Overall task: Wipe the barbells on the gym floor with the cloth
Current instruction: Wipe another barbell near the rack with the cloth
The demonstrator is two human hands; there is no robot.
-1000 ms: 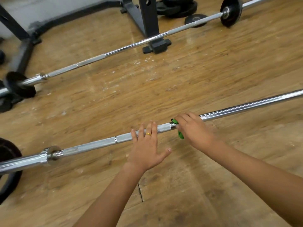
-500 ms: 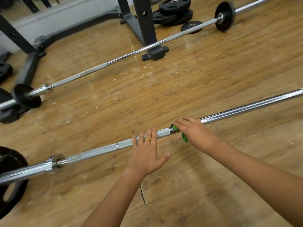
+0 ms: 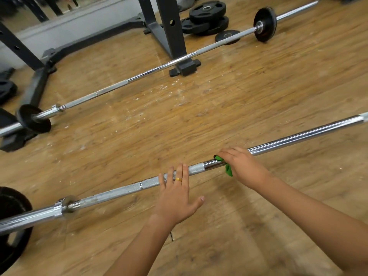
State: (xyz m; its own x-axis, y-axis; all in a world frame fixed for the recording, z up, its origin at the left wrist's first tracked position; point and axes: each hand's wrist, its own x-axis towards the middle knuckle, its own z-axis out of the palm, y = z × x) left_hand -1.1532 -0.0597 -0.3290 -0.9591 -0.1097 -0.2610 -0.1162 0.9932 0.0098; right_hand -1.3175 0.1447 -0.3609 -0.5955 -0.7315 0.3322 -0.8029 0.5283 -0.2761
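A long steel barbell [image 3: 298, 137] lies across the wooden floor close to me, with a black plate [image 3: 10, 226] on its left end. My right hand [image 3: 242, 166] wraps a green cloth [image 3: 228, 170] around the bar's smooth middle part; only scraps of the cloth show under the fingers. My left hand [image 3: 176, 196] presses flat on the knurled section just left of it, fingers straight, a gold ring on one finger. A second barbell [image 3: 151, 70] with small black plates lies farther away.
A dark rack upright with its foot [image 3: 184, 66] stands against the far barbell. Loose black plates [image 3: 207, 16] are stacked beyond it at the back. A dark rack base [image 3: 35, 86] runs along the left. White dust specks mark the floor between the two bars.
The view has tilted up and back, showing more of the rack and far plates. My right hand with the cloth has edged slightly right along the bar; my left hand stays pressed.
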